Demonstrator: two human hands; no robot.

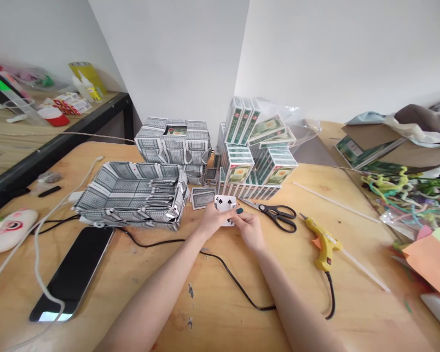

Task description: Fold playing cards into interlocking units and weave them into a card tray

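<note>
Between my two hands, over the middle of the table, is a playing card, a four of spades held face up. My left hand grips its left side, thumb laid across the face. My right hand pinches its lower right edge. Whether more than one card is in my hands, I cannot tell. Just behind lie loose cards, backs up. To the left stands an open tray built of folded cards, with a stack of folded cards inside its right end. Black-handled scissors lie right of my right hand.
Boxed card decks are piled behind my hands, beside a folded-card block. A yellow glue gun with its black cord lies at right. A phone and white cable occupy the left. Pipe cleaners are heaped far right.
</note>
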